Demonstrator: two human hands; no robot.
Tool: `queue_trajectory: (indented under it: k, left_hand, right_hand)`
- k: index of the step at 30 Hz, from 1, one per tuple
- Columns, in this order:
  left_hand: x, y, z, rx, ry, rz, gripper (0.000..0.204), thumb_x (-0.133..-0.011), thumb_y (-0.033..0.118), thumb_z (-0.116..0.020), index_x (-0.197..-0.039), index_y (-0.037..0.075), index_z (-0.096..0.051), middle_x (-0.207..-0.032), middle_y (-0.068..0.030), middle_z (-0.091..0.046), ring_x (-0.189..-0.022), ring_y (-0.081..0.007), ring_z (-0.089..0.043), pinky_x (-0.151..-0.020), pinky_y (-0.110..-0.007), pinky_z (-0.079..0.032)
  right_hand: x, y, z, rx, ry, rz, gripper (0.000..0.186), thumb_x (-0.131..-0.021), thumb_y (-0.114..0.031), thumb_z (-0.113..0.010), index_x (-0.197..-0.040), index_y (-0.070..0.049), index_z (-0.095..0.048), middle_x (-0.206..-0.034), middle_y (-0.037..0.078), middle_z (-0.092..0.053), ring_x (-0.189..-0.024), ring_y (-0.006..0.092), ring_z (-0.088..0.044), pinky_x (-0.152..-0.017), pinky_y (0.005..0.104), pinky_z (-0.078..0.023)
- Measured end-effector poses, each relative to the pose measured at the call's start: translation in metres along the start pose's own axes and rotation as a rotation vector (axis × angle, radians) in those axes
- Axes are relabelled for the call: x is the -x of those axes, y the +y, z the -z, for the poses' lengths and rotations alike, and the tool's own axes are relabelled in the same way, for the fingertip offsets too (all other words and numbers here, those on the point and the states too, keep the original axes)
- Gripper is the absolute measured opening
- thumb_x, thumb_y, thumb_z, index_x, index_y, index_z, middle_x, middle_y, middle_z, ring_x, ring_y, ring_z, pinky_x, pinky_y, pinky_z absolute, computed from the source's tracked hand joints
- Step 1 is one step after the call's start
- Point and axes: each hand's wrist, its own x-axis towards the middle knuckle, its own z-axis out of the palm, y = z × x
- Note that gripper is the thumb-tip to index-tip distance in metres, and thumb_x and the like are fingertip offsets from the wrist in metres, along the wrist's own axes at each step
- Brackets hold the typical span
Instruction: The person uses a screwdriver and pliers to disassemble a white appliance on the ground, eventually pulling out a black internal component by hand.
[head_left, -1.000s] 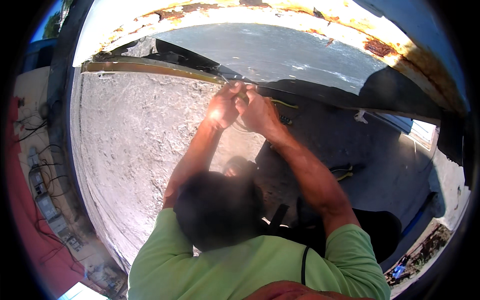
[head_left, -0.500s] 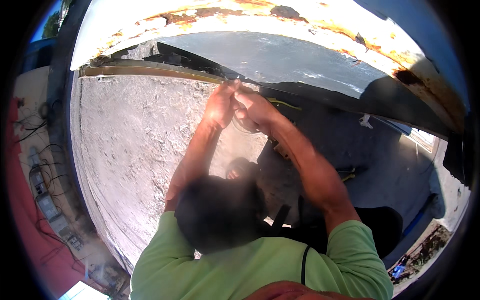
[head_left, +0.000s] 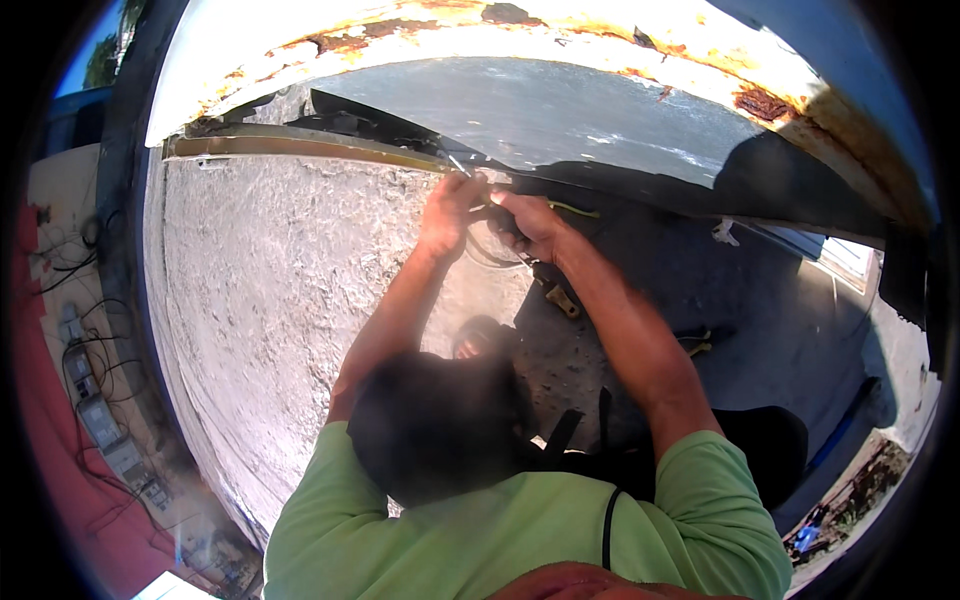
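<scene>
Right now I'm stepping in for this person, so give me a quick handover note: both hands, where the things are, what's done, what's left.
Left hand: raised, fingers closed at the end of the long brass-coloured strip under the rusty white panel.
Right hand: close beside the left, gripping a thin wire or cord that trails off to the right; what exactly it pinches is too small to tell.
A small brass-coloured piece lies on the concrete ground below the hands.
Done: cannot tell from this view.
Left: the hands are both at the strip's end, so that work looks unfinished.
</scene>
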Motion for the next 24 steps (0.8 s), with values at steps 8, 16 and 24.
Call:
queue_trajectory:
  k: [8,16,24]
  left_hand:
    - [-0.003,-0.007,-0.008,-0.029,0.014,0.019,0.024,-0.094,0.021,-0.070,-0.100,-0.001,-0.062,-0.088,-0.0091,-0.065,-0.081,-0.0190,-0.065,-0.064,-0.030,-0.054]
    - [0.002,0.010,-0.024,0.095,-0.041,0.049,0.023,-0.096,0.027,-0.069,-0.102,0.006,-0.062,-0.093,-0.0041,-0.063,-0.087,-0.0163,-0.062,-0.073,-0.031,-0.053]
    - [0.001,0.016,-0.017,0.611,-0.266,0.056,0.016,-0.097,0.018,-0.067,-0.103,0.004,-0.063,-0.098,-0.0057,-0.064,-0.088,-0.0134,-0.060,-0.079,-0.027,-0.052]
  right_hand:
    - [-0.016,0.021,0.007,0.150,0.097,0.310,0.047,-0.105,-0.045,-0.049,-0.100,-0.003,-0.070,-0.066,0.002,-0.057,-0.050,0.0100,-0.048,-0.045,0.0280,-0.037]
    - [0.009,-0.013,0.004,0.564,0.274,0.273,0.057,-0.102,-0.048,-0.052,-0.099,0.005,-0.072,-0.070,0.012,-0.066,-0.060,0.0214,-0.063,-0.056,0.0373,-0.047]
    - [0.051,-0.059,-0.046,1.056,0.423,0.363,0.053,-0.100,-0.041,-0.053,-0.105,0.010,-0.069,-0.089,0.032,-0.068,-0.089,0.0435,-0.070,-0.079,0.0456,-0.052]
